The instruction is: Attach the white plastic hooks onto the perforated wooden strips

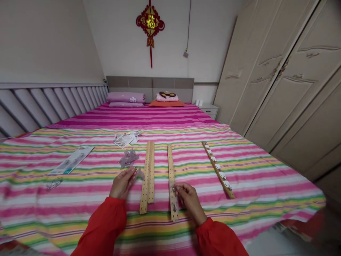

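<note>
Several perforated wooden strips lie on a striped bed [239, 177]. My right hand [188, 201] rests on the near end of the single middle strip [172, 177], its fingers pinched on a small clear piece there. My left hand [123, 183] pinches a small clear plastic piece [139, 172] just left of the paired strips [148, 176]. A fourth strip [217, 169], fitted with several white hooks, lies apart to the right. Both my sleeves are red.
A heap of clear plastic hooks [128, 157] and torn packaging [125, 138] lie beyond my left hand. A flat packet [71, 160] lies far left. Pillows [126, 97] sit at the headboard. A wardrobe [279, 81] lines the right side.
</note>
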`<state>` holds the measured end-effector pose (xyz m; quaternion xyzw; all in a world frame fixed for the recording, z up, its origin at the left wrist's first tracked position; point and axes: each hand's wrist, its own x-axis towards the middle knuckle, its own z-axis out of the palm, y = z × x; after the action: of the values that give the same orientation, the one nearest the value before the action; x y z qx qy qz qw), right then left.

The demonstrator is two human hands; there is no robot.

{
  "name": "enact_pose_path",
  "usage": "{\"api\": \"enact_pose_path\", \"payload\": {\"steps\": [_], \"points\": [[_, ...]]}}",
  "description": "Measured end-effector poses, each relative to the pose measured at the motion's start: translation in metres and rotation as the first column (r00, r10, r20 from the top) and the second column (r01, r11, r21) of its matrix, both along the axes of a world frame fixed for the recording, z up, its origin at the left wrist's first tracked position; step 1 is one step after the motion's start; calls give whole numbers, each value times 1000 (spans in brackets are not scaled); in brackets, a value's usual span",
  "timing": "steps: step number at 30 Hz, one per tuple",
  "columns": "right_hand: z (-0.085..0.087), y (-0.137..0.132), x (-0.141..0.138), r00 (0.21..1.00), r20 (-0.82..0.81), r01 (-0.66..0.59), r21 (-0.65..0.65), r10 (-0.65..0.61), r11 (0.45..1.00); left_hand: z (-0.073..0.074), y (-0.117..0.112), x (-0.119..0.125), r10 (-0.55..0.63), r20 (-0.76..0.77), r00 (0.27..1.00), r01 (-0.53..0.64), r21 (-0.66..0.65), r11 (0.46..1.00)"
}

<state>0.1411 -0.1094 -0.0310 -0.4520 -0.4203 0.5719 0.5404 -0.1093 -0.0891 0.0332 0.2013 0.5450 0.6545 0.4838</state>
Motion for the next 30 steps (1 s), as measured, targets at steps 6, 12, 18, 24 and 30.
{"api": "enact_pose_path", "payload": {"steps": [6,12,18,24,30], "points": [[24,2,-23,995,80,-76,177,63,981,15,-4,21,-70,174,982,68,17,998],[31,18,-51,971,233,-117,295,47,948,16,-3,32,-144,219,965,135,54,989],[37,24,-76,943,327,-186,353,65,917,12,-9,36,-295,319,901,288,70,955],[29,31,-90,964,232,-194,274,132,942,5,-5,34,-313,324,893,307,72,949],[25,37,-58,930,358,-40,316,-80,948,-17,3,4,-17,-176,984,31,73,997]]}}
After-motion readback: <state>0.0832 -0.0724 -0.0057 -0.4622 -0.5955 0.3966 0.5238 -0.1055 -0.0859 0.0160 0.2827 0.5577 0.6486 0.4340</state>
